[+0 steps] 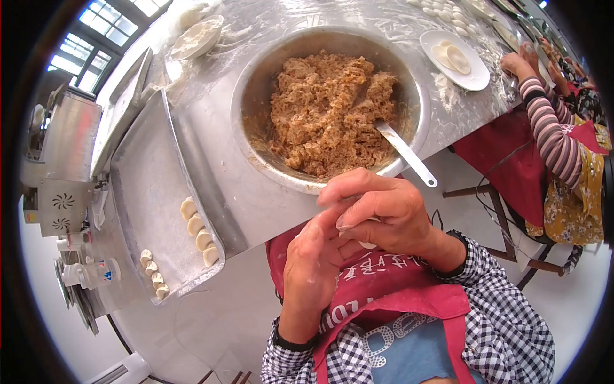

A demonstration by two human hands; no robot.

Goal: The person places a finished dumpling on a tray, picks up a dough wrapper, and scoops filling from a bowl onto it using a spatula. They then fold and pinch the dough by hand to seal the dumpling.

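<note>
My left hand and my right hand meet in front of my red apron, just below the near rim of a big metal bowl. Their fingers are curled together around something pale, mostly hidden, with only a small whitish bit showing under the right fingers. Brown minced filling fills the bowl, and a white-handled spoon leans in it over the right rim. To the left, a metal tray holds two short rows of dumplings.
A white oval plate with round wrappers lies right of the bowl. Another person's striped sleeve reaches over the table at the right. A floury bowl stands at the upper left, and dough pieces lie at the back.
</note>
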